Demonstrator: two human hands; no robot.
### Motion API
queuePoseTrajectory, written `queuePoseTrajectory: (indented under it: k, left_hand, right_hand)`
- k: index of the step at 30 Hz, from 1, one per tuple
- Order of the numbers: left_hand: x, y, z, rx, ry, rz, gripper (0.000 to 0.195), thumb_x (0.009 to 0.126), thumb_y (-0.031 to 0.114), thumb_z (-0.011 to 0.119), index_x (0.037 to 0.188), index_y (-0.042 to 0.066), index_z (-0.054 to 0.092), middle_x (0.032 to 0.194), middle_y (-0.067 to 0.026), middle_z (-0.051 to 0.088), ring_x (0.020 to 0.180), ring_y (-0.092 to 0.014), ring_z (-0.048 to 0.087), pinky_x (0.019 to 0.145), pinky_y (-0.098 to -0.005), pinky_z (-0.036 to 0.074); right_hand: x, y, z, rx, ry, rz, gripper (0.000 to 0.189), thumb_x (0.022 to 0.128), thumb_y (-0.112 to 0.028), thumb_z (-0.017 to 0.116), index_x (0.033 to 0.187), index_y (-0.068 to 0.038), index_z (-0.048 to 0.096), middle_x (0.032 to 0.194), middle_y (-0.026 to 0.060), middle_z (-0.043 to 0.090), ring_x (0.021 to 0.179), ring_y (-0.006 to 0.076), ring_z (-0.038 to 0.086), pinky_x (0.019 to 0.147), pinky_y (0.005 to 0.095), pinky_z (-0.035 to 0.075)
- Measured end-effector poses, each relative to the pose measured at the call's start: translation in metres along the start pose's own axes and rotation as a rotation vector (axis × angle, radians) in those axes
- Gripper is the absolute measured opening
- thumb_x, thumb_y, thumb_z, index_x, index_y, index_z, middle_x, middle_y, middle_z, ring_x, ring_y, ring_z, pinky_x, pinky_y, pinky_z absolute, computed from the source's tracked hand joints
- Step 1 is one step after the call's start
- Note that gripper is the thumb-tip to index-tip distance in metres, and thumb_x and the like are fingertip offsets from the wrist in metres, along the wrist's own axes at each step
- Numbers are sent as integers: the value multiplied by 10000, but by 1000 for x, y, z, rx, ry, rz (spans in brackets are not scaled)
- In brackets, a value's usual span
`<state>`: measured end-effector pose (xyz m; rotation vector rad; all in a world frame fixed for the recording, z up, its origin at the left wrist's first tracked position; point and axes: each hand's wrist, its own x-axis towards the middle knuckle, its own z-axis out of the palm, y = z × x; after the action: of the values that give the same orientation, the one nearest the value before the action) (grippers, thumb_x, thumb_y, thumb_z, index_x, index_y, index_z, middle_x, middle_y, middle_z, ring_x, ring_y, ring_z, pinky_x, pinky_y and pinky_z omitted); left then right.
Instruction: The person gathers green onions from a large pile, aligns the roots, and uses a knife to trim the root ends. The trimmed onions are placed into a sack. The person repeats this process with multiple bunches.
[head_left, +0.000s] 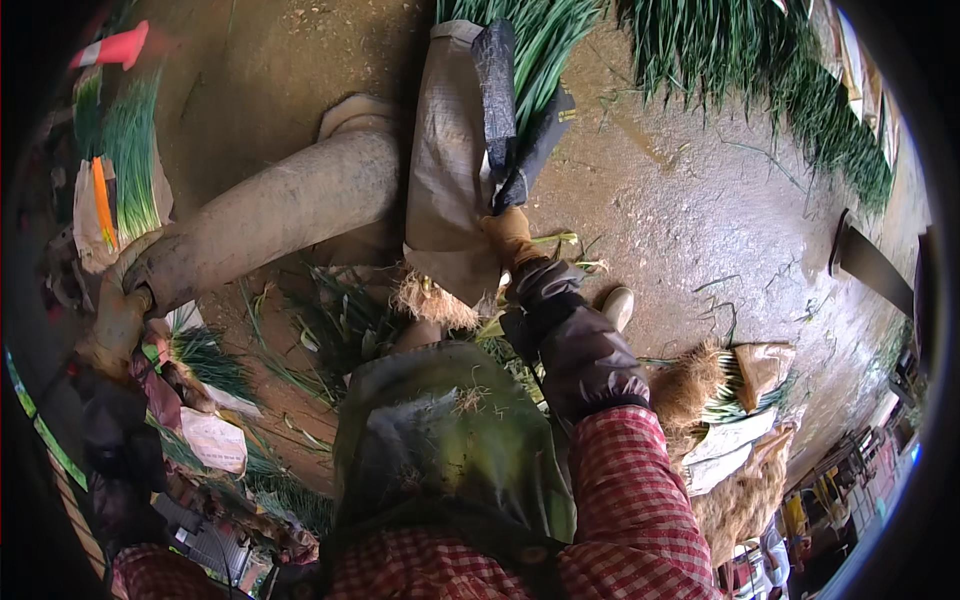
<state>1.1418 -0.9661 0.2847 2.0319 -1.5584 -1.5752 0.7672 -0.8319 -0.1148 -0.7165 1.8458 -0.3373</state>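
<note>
Before me lies a bundle of green onions, its leaves (555, 52) at the far end and its pale roots (431, 300) towards my apron (450, 420). A tan woven sheet (450, 150) covers much of the bundle. My right hand (510, 232), in a tan glove, is closed on the gathered end of a black sheet (499, 97) beside the leaves. Far out to the left, my gloved left hand (112, 322) grips the end of a long grey-brown tube-like piece (292, 210). Whether that piece is a rolled sheet or a pipe I cannot tell.
Leaf piles (720, 60) lie at upper right. Wrapped onion bundles with roots (690, 382) are stacked at right, near a dark curved metal piece (874, 262). More onions (135, 165) and a red-and-white cone (112, 46) stand at left. Loose leaves (352, 322) litter the wet floor.
</note>
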Motion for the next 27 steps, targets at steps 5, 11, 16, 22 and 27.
queuePoseTrajectory:
  k: [5, 11, 16, 22, 27]
  left_hand:
    - [2, -2, 0, -28, 6, -59, 698, 598, -150, 349, 1278, -43, 462, 1240, -136, 531, 1144, -201, 507, 992, -283, 382]
    - [-39, 0, 24, 40, -22, 33, 718, 593, -140, 355, 1293, -22, 467, 1216, -135, 531, 1116, -184, 504, 976, -262, 376]
    - [-54, -14, 26, 199, -4, -15, 701, 601, -150, 346, 1283, -42, 462, 1209, -153, 537, 1120, -198, 510, 979, -261, 376]
    - [-36, -41, -2, 83, 7, -54, 741, 600, -170, 339, 1322, -23, 422, 1289, -144, 504, 1131, -190, 511, 873, -246, 452]
    - [-41, -60, -12, 55, 48, -13, 652, 645, -158, 364, 1268, -10, 484, 1228, -118, 532, 1118, -206, 512, 947, -280, 403]
  right_hand:
    - [-30, -33, -11, -135, -134, -105, 345, 722, -243, 653, 953, 12, 644, 986, 262, 625, 965, 382, 604, 821, 406, 489]
    - [-66, -51, 7, -370, -224, -164, 402, 631, -318, 727, 882, -9, 666, 900, 218, 650, 897, 361, 627, 775, 409, 506]
    - [-70, -35, 50, -423, -258, -345, 349, 698, -364, 657, 823, -39, 649, 794, 197, 639, 775, 381, 620, 688, 449, 498]
    - [-46, -18, 91, -575, -365, -282, 341, 747, -306, 638, 930, -18, 639, 871, 195, 657, 850, 345, 641, 721, 423, 511]
    - [-39, -16, 65, -113, -137, 219, 400, 818, -198, 579, 1187, -56, 515, 1057, 184, 634, 997, 327, 611, 867, 411, 475]
